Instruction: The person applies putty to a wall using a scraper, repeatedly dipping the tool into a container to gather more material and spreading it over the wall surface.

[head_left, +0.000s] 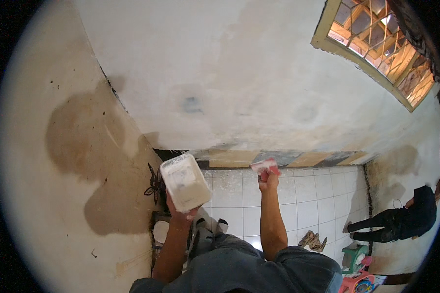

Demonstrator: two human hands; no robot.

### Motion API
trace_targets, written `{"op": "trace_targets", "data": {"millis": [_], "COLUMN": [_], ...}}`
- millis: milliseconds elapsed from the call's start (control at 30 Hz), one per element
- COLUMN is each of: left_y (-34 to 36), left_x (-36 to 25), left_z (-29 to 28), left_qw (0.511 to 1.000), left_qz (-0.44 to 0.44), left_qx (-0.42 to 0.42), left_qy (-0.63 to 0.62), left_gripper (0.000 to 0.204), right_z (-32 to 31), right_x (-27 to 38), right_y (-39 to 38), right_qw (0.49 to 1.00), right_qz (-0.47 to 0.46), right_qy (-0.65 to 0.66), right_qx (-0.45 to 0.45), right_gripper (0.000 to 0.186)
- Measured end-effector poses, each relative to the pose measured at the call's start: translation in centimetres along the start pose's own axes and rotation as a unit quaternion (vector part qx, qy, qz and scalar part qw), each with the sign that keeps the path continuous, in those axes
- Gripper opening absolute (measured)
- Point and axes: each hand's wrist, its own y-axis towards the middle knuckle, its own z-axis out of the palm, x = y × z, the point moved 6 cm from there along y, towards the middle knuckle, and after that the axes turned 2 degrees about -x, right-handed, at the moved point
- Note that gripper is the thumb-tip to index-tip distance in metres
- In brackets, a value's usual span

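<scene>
The wall (239,73) fills the upper half of the frame, pale plaster, patchy, with a faint bluish spot near its middle. Along its foot runs a band of tan and dark tiles (283,158), and the white tiled floor (308,200) lies below, right of centre. In the upper right is a window (381,46) with a wooden grille.

My left hand (180,215), left of centre, has its grip closed around the bottom of a white rectangular tub (186,182), tilted, its inside smeared with pale filler. My right hand (268,181), just right of centre, pinches a small scraper (265,165) with a reddish handle and a pale coated blade, held near the wall's foot.

A rag (312,240) lies crumpled on the floor, lower right.
</scene>
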Motion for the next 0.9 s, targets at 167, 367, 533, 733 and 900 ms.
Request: {"op": "trace_targets", "data": {"millis": [167,367,533,733,900], "left_y": [2.3,4.2,4.2,4.2,4.5], "left_x": [3.5,6.8,8.6,8.8,8.2], "left_z": [-0.2,0.2,2.6,5.0,4.5], "left_qw": [0.999,0.990,0.983,0.989,0.991], "left_qz": [-0.031,-0.086,-0.133,-0.096,-0.070], "left_qx": [-0.035,-0.104,-0.103,-0.036,-0.026], "left_qy": [0.009,0.042,0.077,0.106,0.111], "left_gripper": [0.065,0.058,0.056,0.054,0.055], "right_z": [-1.8,9.2,15.6,18.0,19.0], "right_x": [2.0,11.2,15.0,13.7,12.7], "right_y": [-7.7,-15.4,-19.9,-22.7,-23.6], "right_qw": [0.984,0.989,0.950,0.827,0.739], "right_qz": [0.148,0.029,-0.105,-0.234,-0.346], "right_qy": [0.064,-0.074,-0.210,-0.447,-0.526], "right_qx": [-0.079,0.123,0.205,0.246,0.237], "right_gripper": [0.025,0.029,0.025,0.028,0.032]}}
